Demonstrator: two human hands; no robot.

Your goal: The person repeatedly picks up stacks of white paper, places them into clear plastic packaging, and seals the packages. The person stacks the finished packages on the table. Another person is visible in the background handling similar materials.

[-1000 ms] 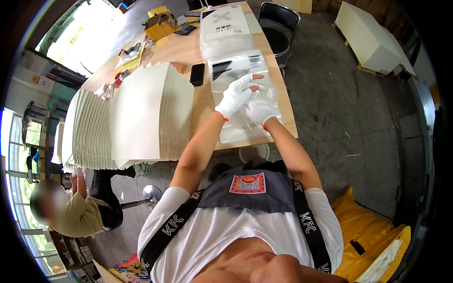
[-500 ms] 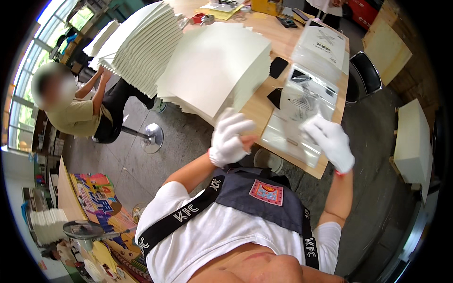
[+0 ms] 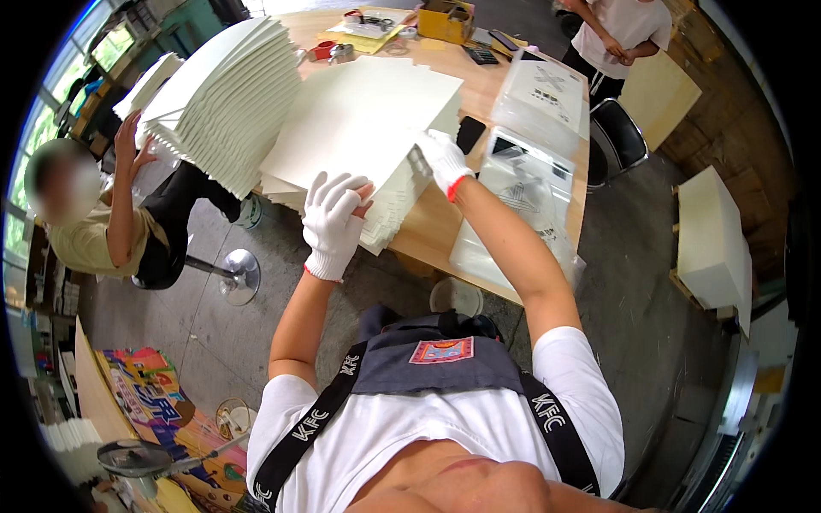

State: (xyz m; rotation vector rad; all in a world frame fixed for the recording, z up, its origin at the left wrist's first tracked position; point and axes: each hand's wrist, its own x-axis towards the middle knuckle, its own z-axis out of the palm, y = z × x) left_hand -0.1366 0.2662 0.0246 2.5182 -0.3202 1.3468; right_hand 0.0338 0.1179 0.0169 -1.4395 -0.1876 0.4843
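A stack of large white sheets (image 3: 359, 120) lies on the wooden table in front of me, its layers fanned out along the near right side. My left hand (image 3: 333, 227), in a white knit glove, is at the stack's near left corner, fingers stretched and thumb apart. At the stack's right edge is my right hand (image 3: 445, 164), gloved too, with its fingers bent down and together. Something small and greyish shows at those fingertips; I cannot make out what it is. Right of the stack lie clear plastic bags (image 3: 513, 201) with dark printing.
A taller pile of white sheets (image 3: 218, 103) stands at the left, where a seated co-worker (image 3: 107, 209) raises both hands. Another person (image 3: 620, 38) stands beyond the table. A black chair (image 3: 617, 141) is at its right side. A yellow box (image 3: 445, 21) sits at the back.
My right hand has moved left from over the plastic bags to the stack's right edge. My left hand has shifted left along the stack. The seated co-worker's hands have risen.
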